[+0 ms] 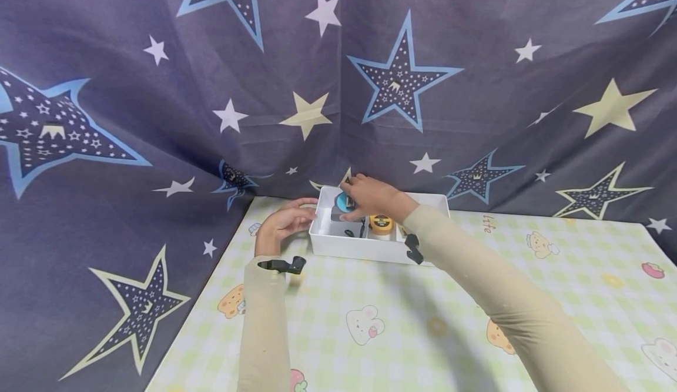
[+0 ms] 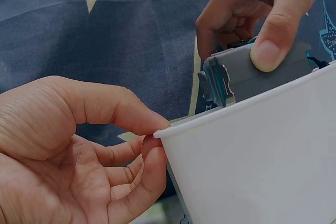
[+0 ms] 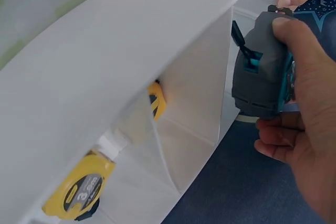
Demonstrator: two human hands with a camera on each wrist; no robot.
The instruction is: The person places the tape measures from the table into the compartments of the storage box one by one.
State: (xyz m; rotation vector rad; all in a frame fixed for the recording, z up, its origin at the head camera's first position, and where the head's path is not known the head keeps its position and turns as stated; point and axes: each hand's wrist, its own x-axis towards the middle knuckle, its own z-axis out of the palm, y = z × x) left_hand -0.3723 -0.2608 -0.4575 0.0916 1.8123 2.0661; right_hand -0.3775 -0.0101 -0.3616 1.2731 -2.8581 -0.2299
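Observation:
My right hand [image 1: 378, 197] grips a grey and teal tape measure [image 3: 261, 77] by its sides, thumb on one face and fingers on the other. In the head view this tape measure is over the left compartment of a white divided box [image 1: 349, 248]. A black strap [image 3: 238, 33] sticks out from its end. Thumb and finger of my left hand [image 2: 79, 145] pinch the rim at the box's left corner. A yellow tape measure [image 1: 381, 224] lies in the middle compartment. Farther right lies another yellow tape measure [image 3: 81, 187], mostly hidden by my right arm in the head view.
The box stands on a green-checked tablecloth [image 1: 328, 321] printed with cartoon animals, near the table's back edge. Dark star-patterned fabric [image 1: 381, 151] hangs directly behind the box and along the left side. Thin dividers [image 3: 197, 77] separate the box's compartments.

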